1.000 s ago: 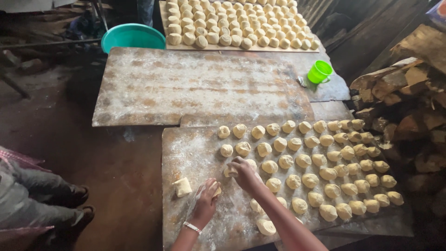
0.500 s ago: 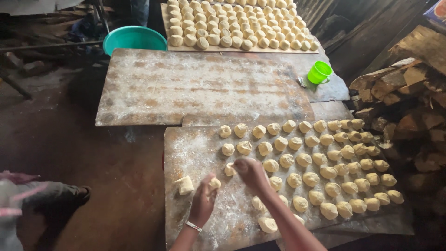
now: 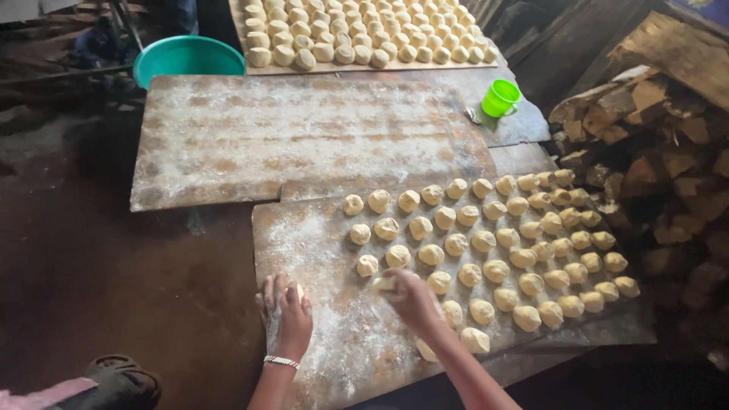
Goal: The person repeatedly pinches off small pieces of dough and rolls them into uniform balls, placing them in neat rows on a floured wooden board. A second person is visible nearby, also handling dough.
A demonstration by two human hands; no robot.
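Our right hand (image 3: 410, 298) pinches a small pale dough piece (image 3: 383, 284) just beside the left end of the dough-ball rows (image 3: 486, 243). Our left hand (image 3: 287, 311) lies spread, pressing a lump near the left edge of the floured wooden board (image 3: 326, 250). The rows run away rightward, so the right hand is nearer them.

Dough balls (image 3: 486, 243) in rows on the near board (image 3: 319, 243) (bare board (image 3: 304, 137) behind), cup (image 3: 500, 98) far right.
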